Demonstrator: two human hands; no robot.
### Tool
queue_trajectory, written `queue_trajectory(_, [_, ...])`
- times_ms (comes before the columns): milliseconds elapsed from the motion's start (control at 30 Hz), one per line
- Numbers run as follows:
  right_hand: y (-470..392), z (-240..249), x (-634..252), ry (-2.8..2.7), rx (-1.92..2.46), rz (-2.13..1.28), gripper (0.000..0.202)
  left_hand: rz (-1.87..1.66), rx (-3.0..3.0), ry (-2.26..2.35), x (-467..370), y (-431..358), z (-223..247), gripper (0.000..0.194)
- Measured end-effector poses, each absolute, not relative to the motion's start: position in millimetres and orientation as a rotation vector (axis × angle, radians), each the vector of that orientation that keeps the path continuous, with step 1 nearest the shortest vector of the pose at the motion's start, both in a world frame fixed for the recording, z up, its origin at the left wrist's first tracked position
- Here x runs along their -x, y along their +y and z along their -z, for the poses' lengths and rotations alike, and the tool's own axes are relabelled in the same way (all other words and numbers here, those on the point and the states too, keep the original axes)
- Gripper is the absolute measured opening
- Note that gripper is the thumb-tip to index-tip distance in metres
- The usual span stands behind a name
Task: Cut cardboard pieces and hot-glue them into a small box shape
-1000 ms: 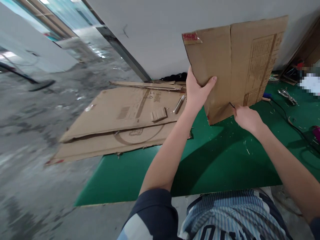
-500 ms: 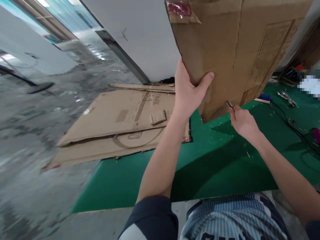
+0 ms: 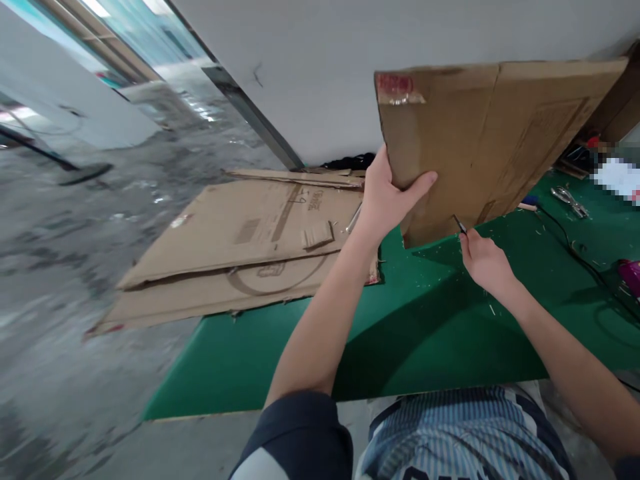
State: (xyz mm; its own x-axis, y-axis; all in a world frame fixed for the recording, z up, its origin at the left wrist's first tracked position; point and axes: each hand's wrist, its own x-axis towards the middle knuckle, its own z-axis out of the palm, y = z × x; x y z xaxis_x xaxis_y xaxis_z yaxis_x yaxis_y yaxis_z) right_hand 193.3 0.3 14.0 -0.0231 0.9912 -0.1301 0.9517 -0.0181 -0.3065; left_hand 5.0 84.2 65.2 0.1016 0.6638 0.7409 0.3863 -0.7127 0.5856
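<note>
A brown cardboard sheet point(image 3: 465, 133) is held up, tilted, over the green table point(image 3: 425, 320). My left hand point(image 3: 393, 193) grips its left edge, the thumb lying across the near face. A small thin tool with a dark handle point(image 3: 461, 227), perhaps a knife, is pinched in my right hand point(image 3: 485, 260); its tip touches the cardboard near the lower edge. Red tape marks the sheet's upper left corner. Left of my left arm, flattened cardboard pieces point(image 3: 225, 240) lie stacked, with a small folded cardboard piece point(image 3: 317, 235) on top.
Metal pliers or a similar tool point(image 3: 570, 201), a black cable point(image 3: 590, 267) and a purple object point(image 3: 630, 275) lie on the table at the right. A white wall point(image 3: 310, 80) stands behind. Small scraps dot the table. A round black base point(image 3: 86, 175) stands on the floor at left.
The held cardboard has come lower, its top edge now in view. My left hand has moved down and slightly right with it. My right hand is slightly lower, still holding the tool.
</note>
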Motion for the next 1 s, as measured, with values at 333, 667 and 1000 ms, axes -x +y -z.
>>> queue_trajectory(333, [21.1, -20.6, -202.5, -2.081, 2.053, -0.679, 0.044, -1.115, -1.868, 1.166, 16.8, 69.7, 34.2, 0.049])
queue_trajectory(667, [11.0, -21.6, -208.2, -2.023, 2.025, -0.797, 0.042, -1.102, -1.95, 1.481, 1.8, 74.7, 40.8, 0.05])
queue_trajectory(1000, [-38.8, -2.4, -214.2, -2.178, 2.123, -0.639, 0.035, -1.13, -1.946, 1.509, 3.1, 80.3, 41.9, 0.055])
